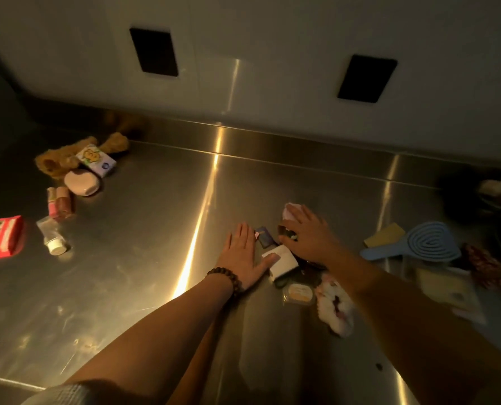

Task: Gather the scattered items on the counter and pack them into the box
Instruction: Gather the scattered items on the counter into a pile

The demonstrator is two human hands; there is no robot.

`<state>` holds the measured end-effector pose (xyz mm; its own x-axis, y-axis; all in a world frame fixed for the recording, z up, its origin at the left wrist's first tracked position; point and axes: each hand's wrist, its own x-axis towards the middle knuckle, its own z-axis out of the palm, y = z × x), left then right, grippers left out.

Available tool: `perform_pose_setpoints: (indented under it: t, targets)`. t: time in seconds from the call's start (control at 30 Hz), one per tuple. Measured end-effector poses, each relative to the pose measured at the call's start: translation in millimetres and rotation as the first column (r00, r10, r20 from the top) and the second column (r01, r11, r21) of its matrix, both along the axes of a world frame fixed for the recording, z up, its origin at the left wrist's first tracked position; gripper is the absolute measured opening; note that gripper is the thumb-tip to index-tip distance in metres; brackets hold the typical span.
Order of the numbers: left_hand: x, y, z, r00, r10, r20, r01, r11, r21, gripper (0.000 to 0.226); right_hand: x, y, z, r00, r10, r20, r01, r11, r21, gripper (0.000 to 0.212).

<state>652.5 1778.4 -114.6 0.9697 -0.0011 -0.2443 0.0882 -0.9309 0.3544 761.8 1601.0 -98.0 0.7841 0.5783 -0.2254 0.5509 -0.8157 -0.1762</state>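
While both forearms reach in from the near edge of the steel counter (132,258), I judge the gathering step is in hand: nothing is lifted, and the small things are being herded into one heap. I take the white packet (284,260) as landmark. Nearer than it lie a round clear-lidded tin (298,293) and a pale fluffy scrunchie (335,308). The left hand (242,254) lies flat with fingers straight, just left of the packet, thumb touching its edge; a bead bracelet (225,277) sits on that wrist. The right hand (307,232) is spread, palm down, beyond and right of the packet, over a dark round thing I cannot identify, its fingertips on a pink pad (290,210); whether it grips anything I cannot tell. A small dark blue box (265,236) sits between the hands. Right of the packet: a blue hairbrush (427,242) and a yellow sponge (385,235). Far left: a red pack (2,236), a clear bottle (52,236), a pink soap case (81,182), a tissue pack (97,159). A dark shape at the far right edge (482,197) may be the box; it is blurred and cropped, so I cannot confirm. Next move, as I judge it: sweep the heap together, then fetch the left cluster.
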Motion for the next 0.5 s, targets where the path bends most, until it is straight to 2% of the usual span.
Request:
perform_pose_setpoints:
  t: [0.13, 0.27, 0.4, 0.5]
  targets:
    - [-2, -18, 1, 0.998, -0.069, -0.01, 0.069, 0.997, -0.022, 0.104, -15, -12, 5, 0.999, -0.034, -0.026, 0.033, 0.999, -0.037, 0.05]
    - [-6, -21, 10, 0.998, -0.06, -0.034, 0.057, 0.994, -0.094, 0.096, -28, -10, 14, 0.996, -0.067, -0.055, 0.067, 0.998, -0.006, 0.05]
    - [-8, -27, 27, 0.988, 0.012, 0.151, 0.02, 0.978, -0.208, 0.067, -44, -15, 24, 0.979, -0.202, -0.009, 0.201, 0.972, 0.119, 0.05]
    - [-3, -45, 40, 0.955, -0.006, 0.298, 0.078, 0.97, -0.23, 0.05, -53, -33, 32, 0.944, -0.321, 0.078, 0.303, 0.935, 0.187, 0.046]
